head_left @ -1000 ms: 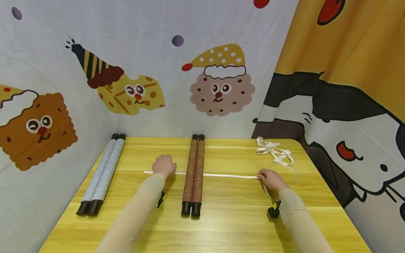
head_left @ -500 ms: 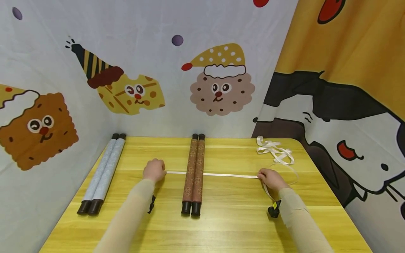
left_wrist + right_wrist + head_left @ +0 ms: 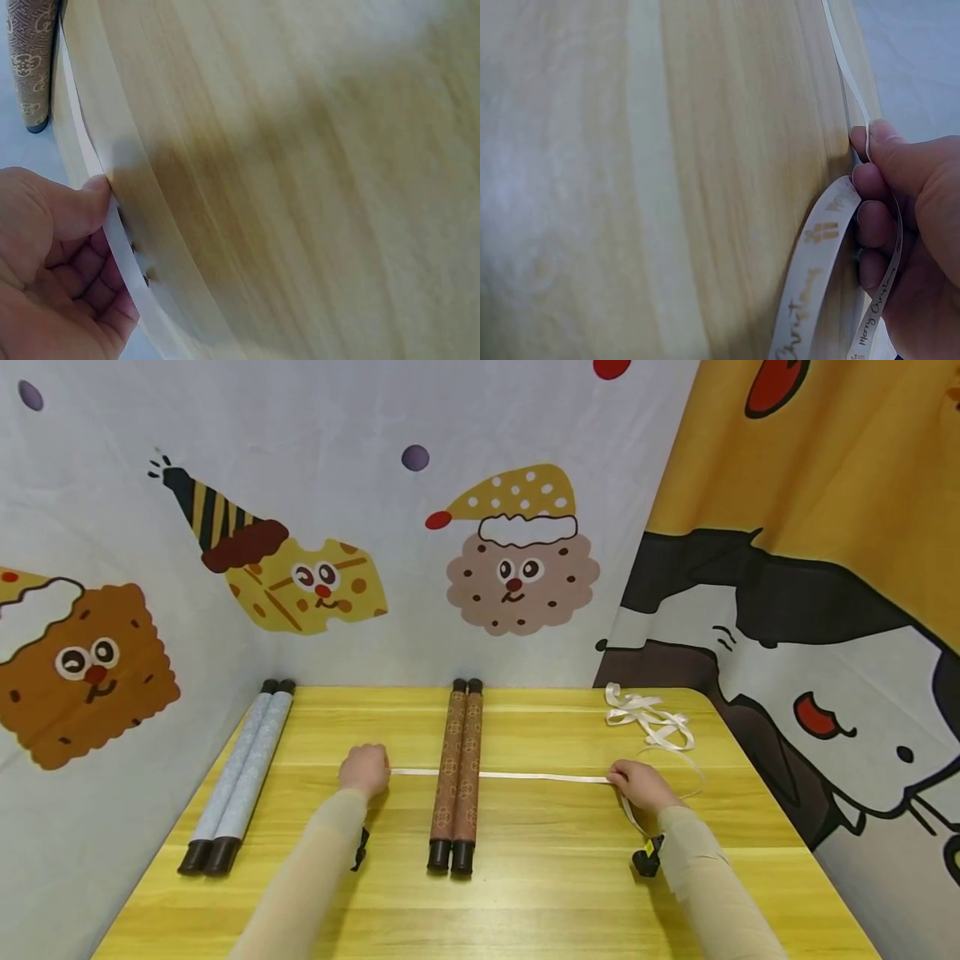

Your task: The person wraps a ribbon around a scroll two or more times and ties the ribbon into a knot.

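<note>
We see the ribbon (image 3: 543,777) pinched in the left hand (image 3: 365,770) and the right hand (image 3: 645,785), running between them beneath the brown rolls (image 3: 468,768). We judge the work early: ribbon laid out, nothing crossing over those rolls, a loose heap (image 3: 637,702) beyond the right hand, the blue rolls (image 3: 255,768) left of the left hand untouched. The stretch underneath is hidden; we cannot make out the ribbon's left end.

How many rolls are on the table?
4: two blue rolls side by side at the left of the table, and two brown rolls in the middle, lying across the ribbon.
</note>
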Available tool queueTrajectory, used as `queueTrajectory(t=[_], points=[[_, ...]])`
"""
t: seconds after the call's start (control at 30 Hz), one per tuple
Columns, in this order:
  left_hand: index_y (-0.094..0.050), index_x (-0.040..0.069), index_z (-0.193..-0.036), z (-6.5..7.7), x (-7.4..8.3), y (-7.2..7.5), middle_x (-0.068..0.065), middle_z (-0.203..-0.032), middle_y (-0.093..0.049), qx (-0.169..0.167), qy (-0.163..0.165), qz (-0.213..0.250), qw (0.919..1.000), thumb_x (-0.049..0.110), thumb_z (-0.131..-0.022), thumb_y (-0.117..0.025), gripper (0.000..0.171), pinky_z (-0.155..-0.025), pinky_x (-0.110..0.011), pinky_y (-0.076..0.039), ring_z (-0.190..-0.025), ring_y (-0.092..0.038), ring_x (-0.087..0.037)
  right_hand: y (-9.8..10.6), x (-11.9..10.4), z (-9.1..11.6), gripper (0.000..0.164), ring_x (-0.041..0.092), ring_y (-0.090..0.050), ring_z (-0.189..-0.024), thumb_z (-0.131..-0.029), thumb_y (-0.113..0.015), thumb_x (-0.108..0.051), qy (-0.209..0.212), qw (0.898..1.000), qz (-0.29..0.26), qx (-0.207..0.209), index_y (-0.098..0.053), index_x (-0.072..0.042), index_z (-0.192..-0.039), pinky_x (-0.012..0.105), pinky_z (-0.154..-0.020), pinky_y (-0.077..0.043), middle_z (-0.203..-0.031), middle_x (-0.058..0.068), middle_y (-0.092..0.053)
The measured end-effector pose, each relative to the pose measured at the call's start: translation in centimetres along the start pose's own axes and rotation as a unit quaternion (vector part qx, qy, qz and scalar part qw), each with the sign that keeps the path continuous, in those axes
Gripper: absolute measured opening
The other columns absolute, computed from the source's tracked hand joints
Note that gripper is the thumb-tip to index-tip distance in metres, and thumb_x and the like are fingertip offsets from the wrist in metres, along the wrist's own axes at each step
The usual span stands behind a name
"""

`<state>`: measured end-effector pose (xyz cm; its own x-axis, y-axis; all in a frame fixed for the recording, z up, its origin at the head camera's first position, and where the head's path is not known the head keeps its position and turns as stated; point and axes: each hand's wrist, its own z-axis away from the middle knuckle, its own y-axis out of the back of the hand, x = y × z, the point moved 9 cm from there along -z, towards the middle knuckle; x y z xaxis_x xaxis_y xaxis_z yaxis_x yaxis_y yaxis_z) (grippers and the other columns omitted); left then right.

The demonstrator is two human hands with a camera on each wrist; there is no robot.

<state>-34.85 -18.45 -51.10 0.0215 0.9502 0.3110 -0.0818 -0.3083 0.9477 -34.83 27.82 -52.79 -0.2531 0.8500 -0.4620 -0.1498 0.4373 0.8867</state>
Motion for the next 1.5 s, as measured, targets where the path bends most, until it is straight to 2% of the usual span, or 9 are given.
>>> queueTrajectory(t=[0.27, 0.47, 0.73, 1.0, 1.2, 1.4, 1.5], points=[[-0.061, 0.004, -0.09, 0.2, -0.4, -0.1, -0.007, -0.08, -0.062, -0.009, 0.015, 0.034, 0.9993, 0.006, -0.092, -0.063, 0.004, -0.066, -0.042, -0.053, -0.075, -0.061, -0.026, 0.1, -0.1, 0.0, 0.018, 0.015, -0.047, -0.061, -0.101, -0.057, -0.014, 0.0, 1.0, -0.005, 0.0, -0.063, -0.008, -0.086, 0.037, -0.063, -0.041, -0.067, -0.003, -0.051], [-0.06, 0.006, -0.084, 0.5, -0.9, 0.8, -0.005, -0.075, -0.059, 0.006, 0.011, 0.053, 0.9985, 0.006, -0.092, -0.063, 0.008, -0.062, -0.04, -0.049, -0.069, -0.057, -0.023, 0.3, -0.1, -0.1, 0.018, 0.014, -0.048, -0.062, -0.101, -0.059, -0.017, -0.003, 1.0, -0.006, -0.01, -0.065, -0.009, -0.086, 0.036, -0.063, -0.042, -0.067, -0.003, -0.053], [-0.058, 0.006, -0.083, 0.8, -3.3, 3.0, -0.006, -0.074, -0.058, 0.028, 0.013, 0.063, 0.9975, 0.007, -0.094, -0.064, 0.012, -0.059, -0.038, -0.044, -0.066, -0.053, -0.023, 1.5, -0.6, 0.0, 0.014, 0.013, -0.051, -0.066, -0.098, -0.062, -0.013, 0.036, 0.999, 0.001, 0.003, -0.067, -0.009, -0.085, 0.037, -0.065, -0.044, -0.074, -0.002, -0.06], [-0.064, 0.003, -0.087, 1.4, -6.1, 5.8, -0.01, -0.08, -0.064, 0.054, 0.021, 0.038, 0.9976, 0.006, -0.093, -0.063, 0.007, -0.063, -0.045, -0.048, -0.07, -0.058, -0.028, 2.2, -1.0, 0.0, 0.01, 0.013, -0.053, -0.068, -0.097, -0.064, -0.012, 0.058, 0.998, 0.005, 0.008, -0.068, -0.01, -0.088, 0.037, -0.065, -0.046, -0.078, -0.002, -0.063], [-0.065, -0.001, -0.093, 1.6, -7.9, 6.9, -0.014, -0.085, -0.064, 0.047, 0.045, 0.041, 0.997, 0.005, -0.096, -0.06, 0.008, -0.065, -0.047, -0.049, -0.076, -0.06, -0.031, 1.5, -1.4, -0.2, 0.01, 0.013, -0.052, -0.067, -0.097, -0.063, -0.013, 0.044, 0.999, -0.017, -0.01, -0.068, -0.009, -0.09, 0.035, -0.063, -0.045, -0.078, -0.001, -0.062], [-0.065, -0.001, -0.092, 1.5, -9.7, 8.5, -0.019, -0.086, -0.066, 0.089, 0.036, 0.004, 0.9954, 0.003, -0.093, -0.062, 0.005, -0.062, -0.051, -0.051, -0.078, -0.062, -0.039, 0.8, -1.5, -0.5, 0.01, 0.012, -0.051, -0.065, -0.098, -0.063, -0.015, 0.032, 0.999, -0.021, -0.016, -0.068, -0.011, -0.091, 0.034, -0.062, -0.044, -0.075, -0.003, -0.06], [-0.066, -0.001, -0.092, 1.6, -11.1, 9.2, -0.021, -0.087, -0.066, 0.099, 0.045, -0.012, 0.994, 0.003, -0.092, -0.062, 0.005, -0.061, -0.053, -0.051, -0.078, -0.062, -0.042, 0.7, -1.8, -0.5, 0.01, 0.012, -0.05, -0.065, -0.098, -0.063, -0.014, 0.036, 0.999, -0.021, -0.014, -0.069, -0.011, -0.091, 0.034, -0.062, -0.045, -0.075, -0.003, -0.06]])
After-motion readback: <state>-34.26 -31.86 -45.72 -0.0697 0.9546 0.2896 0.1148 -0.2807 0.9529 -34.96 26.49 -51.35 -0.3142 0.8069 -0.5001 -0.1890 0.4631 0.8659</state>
